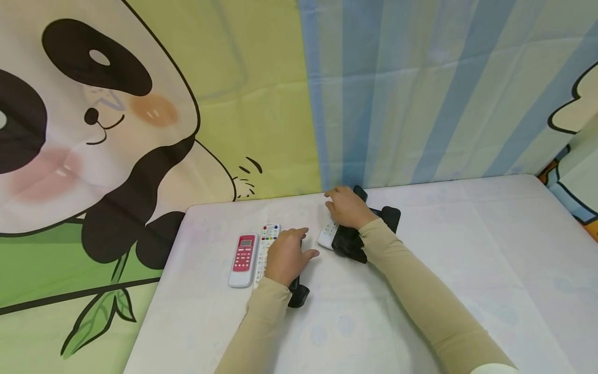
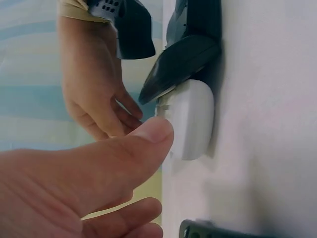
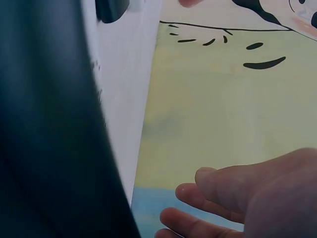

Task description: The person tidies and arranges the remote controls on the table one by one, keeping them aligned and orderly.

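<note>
My left hand (image 1: 286, 257) is over the table, right of a white remote control (image 1: 266, 252) with coloured buttons, its thumb and fingers apart and holding nothing. In the left wrist view its thumb overlaps the end of another white remote control (image 2: 194, 121). A black glossy object (image 2: 182, 64) lies partly over that remote. My right hand (image 1: 350, 208) hovers above this cluster near the back edge, fingers loosely bent with nothing between them. A large dark shape (image 3: 44, 124) fills the left of the right wrist view.
A white remote control with a pink face (image 1: 243, 259) lies at the far left of the row. The white-covered table (image 1: 467, 249) meets a printed cloth (image 1: 271, 130) with a panda and stripes at the back. Black pieces (image 1: 391, 215) show beside the right wrist.
</note>
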Action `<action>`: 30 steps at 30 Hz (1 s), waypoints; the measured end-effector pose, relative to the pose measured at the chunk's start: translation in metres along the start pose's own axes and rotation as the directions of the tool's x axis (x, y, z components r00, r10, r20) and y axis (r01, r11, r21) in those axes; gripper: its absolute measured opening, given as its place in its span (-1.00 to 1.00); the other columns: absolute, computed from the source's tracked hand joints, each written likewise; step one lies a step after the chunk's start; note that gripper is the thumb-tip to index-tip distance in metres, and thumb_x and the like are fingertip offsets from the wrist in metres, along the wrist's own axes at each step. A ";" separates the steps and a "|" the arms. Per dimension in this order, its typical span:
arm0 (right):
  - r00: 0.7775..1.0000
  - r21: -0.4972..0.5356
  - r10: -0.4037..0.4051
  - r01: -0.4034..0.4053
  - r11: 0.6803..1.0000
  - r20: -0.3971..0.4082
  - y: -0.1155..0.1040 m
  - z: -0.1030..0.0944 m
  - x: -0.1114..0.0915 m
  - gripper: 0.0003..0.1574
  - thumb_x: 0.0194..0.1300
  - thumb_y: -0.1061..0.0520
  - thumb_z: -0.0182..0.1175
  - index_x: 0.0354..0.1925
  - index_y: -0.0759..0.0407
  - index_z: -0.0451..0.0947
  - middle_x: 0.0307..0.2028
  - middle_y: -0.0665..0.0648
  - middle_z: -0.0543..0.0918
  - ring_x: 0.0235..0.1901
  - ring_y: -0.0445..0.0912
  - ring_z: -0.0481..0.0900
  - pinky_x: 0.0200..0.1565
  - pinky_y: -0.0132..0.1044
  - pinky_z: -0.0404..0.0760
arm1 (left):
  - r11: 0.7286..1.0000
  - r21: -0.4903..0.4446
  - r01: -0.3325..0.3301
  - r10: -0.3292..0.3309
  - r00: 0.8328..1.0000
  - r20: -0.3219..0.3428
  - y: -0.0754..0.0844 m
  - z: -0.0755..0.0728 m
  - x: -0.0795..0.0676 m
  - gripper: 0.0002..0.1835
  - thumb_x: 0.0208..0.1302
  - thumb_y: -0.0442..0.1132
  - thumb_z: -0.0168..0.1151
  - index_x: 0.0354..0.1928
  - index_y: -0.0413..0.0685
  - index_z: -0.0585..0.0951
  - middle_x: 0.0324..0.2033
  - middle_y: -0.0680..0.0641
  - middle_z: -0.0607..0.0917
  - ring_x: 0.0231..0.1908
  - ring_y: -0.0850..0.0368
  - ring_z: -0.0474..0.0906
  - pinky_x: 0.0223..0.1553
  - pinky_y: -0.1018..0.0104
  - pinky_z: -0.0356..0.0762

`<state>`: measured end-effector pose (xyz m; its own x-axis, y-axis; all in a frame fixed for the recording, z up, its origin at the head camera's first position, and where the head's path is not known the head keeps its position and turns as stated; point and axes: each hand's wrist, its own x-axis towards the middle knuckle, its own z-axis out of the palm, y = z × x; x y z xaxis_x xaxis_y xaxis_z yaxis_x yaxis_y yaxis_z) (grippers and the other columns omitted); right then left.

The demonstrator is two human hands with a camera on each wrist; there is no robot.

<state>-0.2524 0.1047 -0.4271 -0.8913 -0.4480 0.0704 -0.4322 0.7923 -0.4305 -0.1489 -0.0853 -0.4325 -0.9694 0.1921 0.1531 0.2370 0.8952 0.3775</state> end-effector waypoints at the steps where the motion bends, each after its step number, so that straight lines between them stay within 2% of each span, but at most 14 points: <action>1: 1.000 -0.004 -0.002 0.002 1.000 0.001 0.001 -0.001 0.001 -0.54 0.55 0.16 0.03 0.26 0.40 0.48 0.19 0.44 0.51 0.22 0.34 0.44 0.23 0.13 0.43 | 1.000 0.002 0.001 -0.001 1.000 0.007 0.000 0.001 0.001 -0.38 -0.01 -0.03 0.62 0.10 -0.15 0.70 -0.17 -0.07 0.76 -0.12 -0.04 0.66 -0.12 0.08 0.62; 9: 1.000 -0.046 -0.004 0.005 0.999 0.031 0.013 -0.009 0.003 -0.52 0.54 0.16 0.03 0.26 0.43 0.47 0.19 0.42 0.53 0.26 0.32 0.40 0.32 0.15 0.30 | 1.000 -0.002 0.006 -0.006 0.998 0.062 0.004 0.011 0.012 -0.38 -0.02 -0.07 0.63 0.11 -0.17 0.69 -0.16 -0.08 0.77 -0.11 -0.05 0.67 -0.08 0.09 0.62; 17: 0.999 -0.122 0.016 -0.011 0.992 0.039 0.020 -0.014 0.007 -0.52 0.52 0.13 0.06 0.23 0.44 0.49 0.13 0.46 0.54 0.16 0.35 0.44 0.22 0.16 0.41 | 1.000 -0.007 -0.002 0.002 0.996 0.087 0.005 0.018 0.018 -0.37 -0.01 -0.07 0.62 0.13 -0.18 0.68 -0.13 -0.09 0.78 -0.13 0.00 0.70 -0.10 0.12 0.63; 22: 0.999 -0.189 0.012 -0.002 0.982 0.051 0.022 -0.016 0.011 -0.53 0.51 0.11 0.09 0.18 0.45 0.52 0.07 0.45 0.56 0.11 0.33 0.48 0.20 0.13 0.43 | 0.999 -0.039 0.019 -0.015 0.994 0.105 0.008 0.023 0.021 -0.34 -0.03 -0.08 0.64 0.14 -0.18 0.67 -0.13 -0.10 0.77 -0.11 0.01 0.70 -0.12 0.12 0.63; 30: 0.989 -0.266 0.083 -0.049 0.963 0.119 0.025 -0.015 0.017 -0.49 0.51 0.03 0.09 0.23 0.35 0.52 0.15 0.42 0.54 0.19 0.34 0.43 0.24 0.28 0.29 | 0.998 -0.063 -0.005 0.012 0.993 0.117 0.012 0.024 0.022 -0.36 -0.07 -0.09 0.66 0.10 -0.15 0.69 -0.14 -0.11 0.76 -0.17 0.01 0.68 -0.14 0.11 0.62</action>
<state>-0.2799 0.1230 -0.4228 -0.9015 -0.4266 -0.0727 -0.4091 0.8948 -0.1788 -0.1689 -0.0605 -0.4467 -0.9673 0.2487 0.0501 0.2454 0.8672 0.4332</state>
